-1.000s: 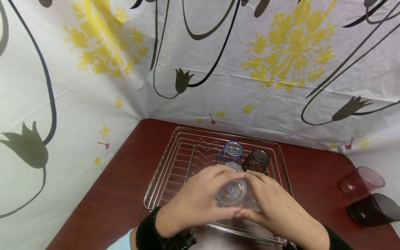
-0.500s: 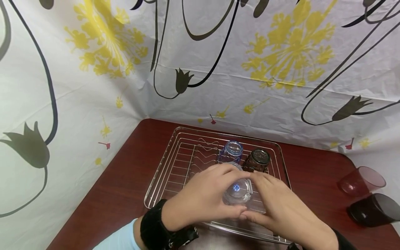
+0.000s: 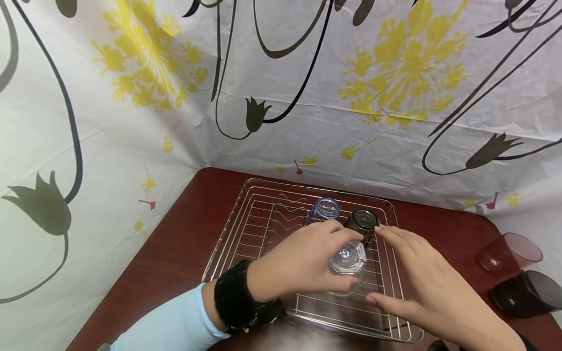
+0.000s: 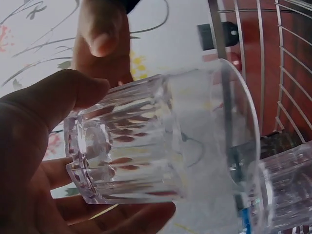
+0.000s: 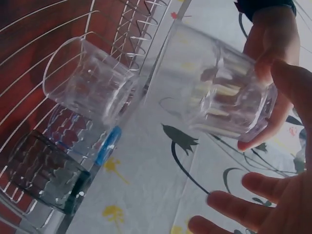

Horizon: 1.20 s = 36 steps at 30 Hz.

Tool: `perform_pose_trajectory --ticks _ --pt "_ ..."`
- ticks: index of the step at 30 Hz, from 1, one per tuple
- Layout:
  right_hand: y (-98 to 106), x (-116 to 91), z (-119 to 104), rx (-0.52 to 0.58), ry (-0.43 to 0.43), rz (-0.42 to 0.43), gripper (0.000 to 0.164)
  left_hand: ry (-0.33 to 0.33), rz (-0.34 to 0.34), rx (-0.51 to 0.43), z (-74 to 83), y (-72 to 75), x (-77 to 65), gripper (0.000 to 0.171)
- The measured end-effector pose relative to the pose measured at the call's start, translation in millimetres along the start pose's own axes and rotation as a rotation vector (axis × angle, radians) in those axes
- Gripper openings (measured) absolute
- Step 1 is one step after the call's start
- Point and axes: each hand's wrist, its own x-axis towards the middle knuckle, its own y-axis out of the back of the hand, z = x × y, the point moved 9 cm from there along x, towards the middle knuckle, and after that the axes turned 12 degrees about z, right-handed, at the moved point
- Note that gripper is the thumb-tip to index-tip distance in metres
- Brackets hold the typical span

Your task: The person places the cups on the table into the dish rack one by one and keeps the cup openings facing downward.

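Along the dark-red counter (image 3: 173, 239), a strip of surface separates the wire dish rack (image 3: 252, 239) from a pink tumbler (image 3: 498, 257) and black tumbler (image 3: 511, 296). Above the rack's right rim, the right hand (image 3: 432, 285) spreads its fingers, holding nothing; the left hand (image 3: 307, 261) curls its fingers round an upturned clear tumbler (image 3: 349, 258) over the rack.

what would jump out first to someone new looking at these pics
Probably the big yellow flower bursts printed on the white hanging cloth behind the dark red-brown tabletop. Next, at centre, the bare left hand grips an upside-down clear faceted drinking glass over a silver metal wire rack. A see-through red tumbler and a blackish one stand out at far right.
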Motion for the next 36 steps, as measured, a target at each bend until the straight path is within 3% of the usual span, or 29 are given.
perform_pose_trajectory --ticks 3,10,16,22,36 --pt "5 -1 0 0.015 0.002 0.034 0.103 0.013 -0.038 -0.033 -2.9 -10.9 5.9 0.067" --pt "12 -1 -2 0.033 0.033 0.080 0.097 0.027 -0.107 0.003 -4.1 -35.1 19.7 0.067" --pt "14 -1 -1 0.036 0.042 0.088 0.097 0.019 -0.126 0.050 2.4 -47.8 32.1 0.062" --pt "16 -2 -1 0.044 0.056 0.112 0.095 0.053 -0.154 0.015 -2.0 -61.2 40.8 0.065" --pt "8 -8 11 0.004 0.010 0.070 0.099 0.077 -0.227 0.046 -9.7 -92.4 62.5 0.064"
